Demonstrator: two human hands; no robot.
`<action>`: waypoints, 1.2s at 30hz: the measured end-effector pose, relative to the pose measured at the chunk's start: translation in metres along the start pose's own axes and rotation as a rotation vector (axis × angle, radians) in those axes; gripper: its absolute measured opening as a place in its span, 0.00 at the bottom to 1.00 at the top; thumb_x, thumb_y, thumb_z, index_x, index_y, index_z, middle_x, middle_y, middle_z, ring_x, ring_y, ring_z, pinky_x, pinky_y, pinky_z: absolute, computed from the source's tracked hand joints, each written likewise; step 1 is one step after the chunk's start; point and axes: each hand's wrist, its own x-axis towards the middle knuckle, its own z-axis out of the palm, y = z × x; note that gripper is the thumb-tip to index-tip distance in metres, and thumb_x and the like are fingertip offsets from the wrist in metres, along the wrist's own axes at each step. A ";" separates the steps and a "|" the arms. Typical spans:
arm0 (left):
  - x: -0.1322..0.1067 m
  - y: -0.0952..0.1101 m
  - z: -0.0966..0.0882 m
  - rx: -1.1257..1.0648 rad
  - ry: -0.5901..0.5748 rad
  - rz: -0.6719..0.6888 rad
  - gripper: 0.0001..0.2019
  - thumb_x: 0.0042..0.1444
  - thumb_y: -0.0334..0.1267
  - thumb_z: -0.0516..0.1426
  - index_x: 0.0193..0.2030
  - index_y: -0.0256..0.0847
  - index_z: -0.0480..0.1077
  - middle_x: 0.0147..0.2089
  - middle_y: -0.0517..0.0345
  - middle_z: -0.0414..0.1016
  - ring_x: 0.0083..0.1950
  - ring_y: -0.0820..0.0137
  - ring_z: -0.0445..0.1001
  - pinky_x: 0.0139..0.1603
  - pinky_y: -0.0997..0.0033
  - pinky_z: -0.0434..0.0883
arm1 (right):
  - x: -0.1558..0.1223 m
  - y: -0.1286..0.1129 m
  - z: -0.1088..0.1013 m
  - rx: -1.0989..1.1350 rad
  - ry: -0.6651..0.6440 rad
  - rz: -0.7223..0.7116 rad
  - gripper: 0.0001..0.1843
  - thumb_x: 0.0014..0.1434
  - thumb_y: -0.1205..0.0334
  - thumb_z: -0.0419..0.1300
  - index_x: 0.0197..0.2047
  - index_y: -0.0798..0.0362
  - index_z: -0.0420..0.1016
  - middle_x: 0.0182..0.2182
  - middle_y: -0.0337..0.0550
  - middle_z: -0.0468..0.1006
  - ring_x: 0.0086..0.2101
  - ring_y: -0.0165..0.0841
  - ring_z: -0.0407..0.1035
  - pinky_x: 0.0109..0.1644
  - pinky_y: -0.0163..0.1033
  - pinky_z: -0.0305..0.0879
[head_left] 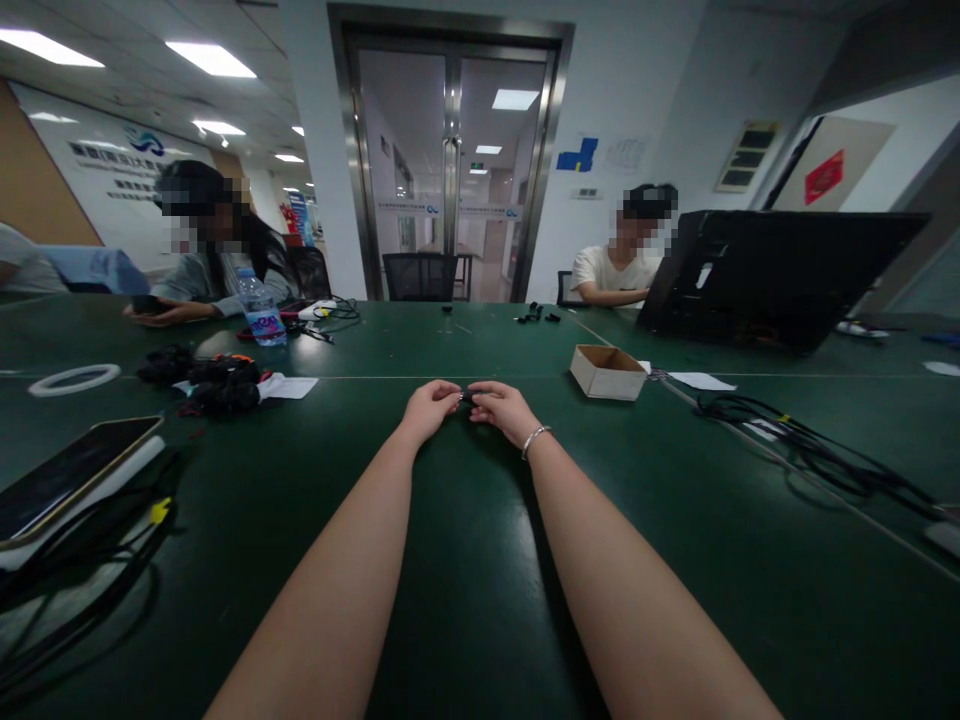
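Both arms reach out over the dark green table, and the hands meet near its middle. Between them is a small dark piece, too small to tell its kind. My left hand pinches its left end, where a tiny light or metallic spot shows. My right hand is closed on its right side, with a silver bracelet at the wrist. The fingers hide most of the piece. To the right of my hands stands a small open cardboard box; its bottom is out of sight.
At left lie a phone, black cables, a white ring, a black bundle and a water bottle. Small black pieces lie at the far side. A monitor and coiled cables are right. People sit opposite.
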 end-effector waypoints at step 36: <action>0.004 -0.001 -0.002 0.339 0.071 -0.041 0.14 0.58 0.44 0.54 0.26 0.37 0.69 0.20 0.59 0.69 0.19 0.76 0.64 0.21 0.78 0.60 | -0.004 -0.002 -0.010 0.120 -0.125 0.004 0.13 0.51 0.77 0.63 0.39 0.54 0.74 0.35 0.41 0.75 0.33 0.29 0.75 0.42 0.38 0.77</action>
